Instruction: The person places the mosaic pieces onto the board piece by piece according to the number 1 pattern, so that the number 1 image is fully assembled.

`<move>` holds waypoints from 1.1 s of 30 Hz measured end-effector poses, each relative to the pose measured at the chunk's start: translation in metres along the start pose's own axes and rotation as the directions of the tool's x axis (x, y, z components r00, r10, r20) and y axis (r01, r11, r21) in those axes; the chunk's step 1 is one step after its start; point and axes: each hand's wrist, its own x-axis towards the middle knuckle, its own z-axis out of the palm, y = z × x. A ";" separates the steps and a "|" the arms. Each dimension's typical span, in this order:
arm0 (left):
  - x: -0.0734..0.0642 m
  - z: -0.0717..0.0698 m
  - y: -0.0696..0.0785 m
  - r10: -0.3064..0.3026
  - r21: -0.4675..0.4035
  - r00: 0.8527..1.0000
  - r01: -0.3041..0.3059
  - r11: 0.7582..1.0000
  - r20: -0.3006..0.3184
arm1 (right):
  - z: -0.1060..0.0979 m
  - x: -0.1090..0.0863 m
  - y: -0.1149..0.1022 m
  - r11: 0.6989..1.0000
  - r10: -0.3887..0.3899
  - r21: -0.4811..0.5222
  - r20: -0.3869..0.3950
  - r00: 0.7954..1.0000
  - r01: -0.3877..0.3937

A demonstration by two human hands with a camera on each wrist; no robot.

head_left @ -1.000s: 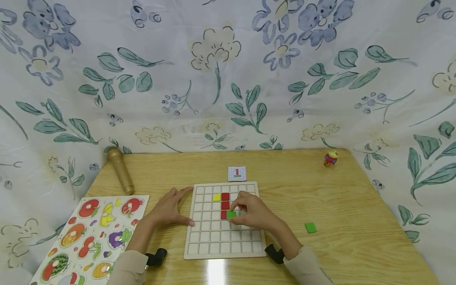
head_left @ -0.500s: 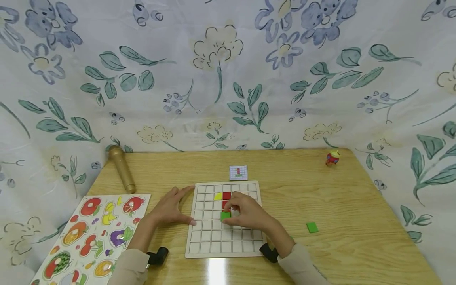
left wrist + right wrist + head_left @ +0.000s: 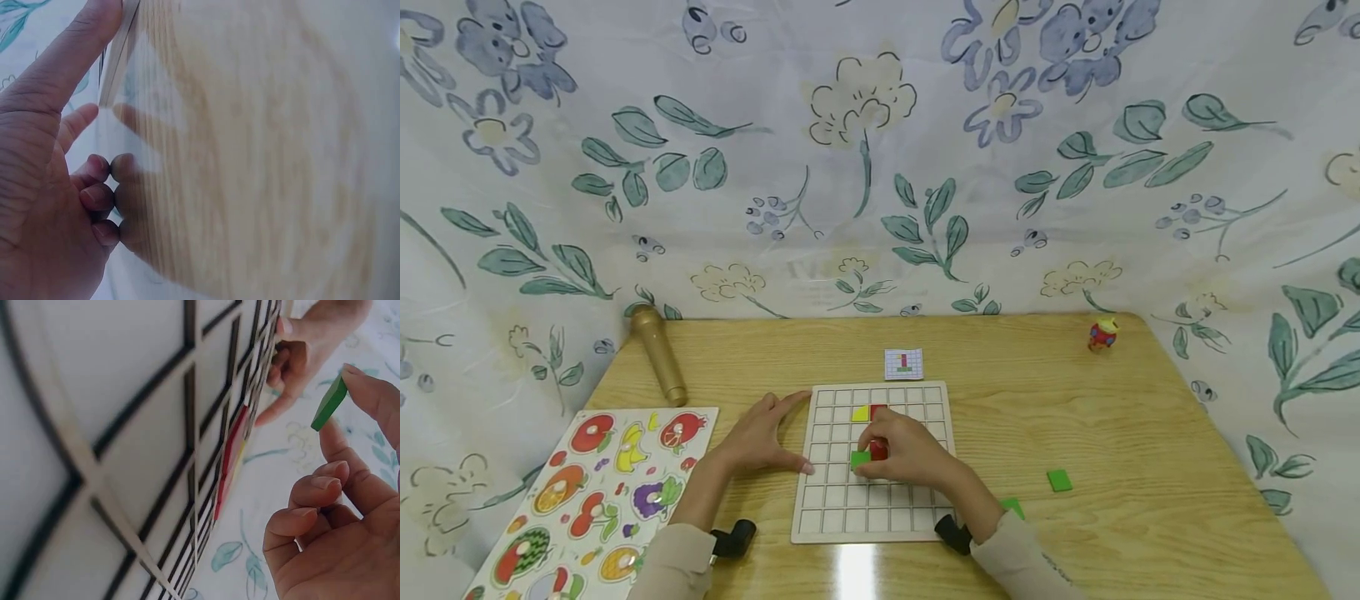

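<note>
Green tile (image 3: 860,460); in right fingertip grip (image 3: 901,450)

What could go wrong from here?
1. Slip: the right hand pinches the small green tile off the grid board, so it might drop askew across the cell dividers.
2. Knock: in the head view that hand partly covers the red tiles, and could nudge them.
3. Brush: the loose green tile lies close beside the right sleeve, which might push it.
</note>
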 end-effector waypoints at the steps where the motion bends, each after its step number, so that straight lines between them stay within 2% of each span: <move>1: 0.000 0.000 0.000 0.000 0.000 1.000 0.000 1.000 0.000 | 0.001 0.000 -0.001 1.000 0.012 0.001 0.006 1.000 -0.012; 8: 0.000 0.000 0.000 0.007 -0.001 1.000 -0.007 1.000 0.001 | 0.006 0.003 -0.005 0.999 0.037 -0.024 0.020 0.999 -0.037; 17: -0.001 -0.001 0.001 0.007 -0.016 1.000 -0.007 1.000 -0.002 | 0.008 0.006 -0.004 0.986 0.059 -0.162 0.078 0.995 -0.045; 33: -0.002 -0.001 0.001 0.018 -0.010 1.000 -0.018 1.000 -0.009 | 0.017 0.008 -0.004 0.947 0.034 -0.320 0.091 0.995 -0.003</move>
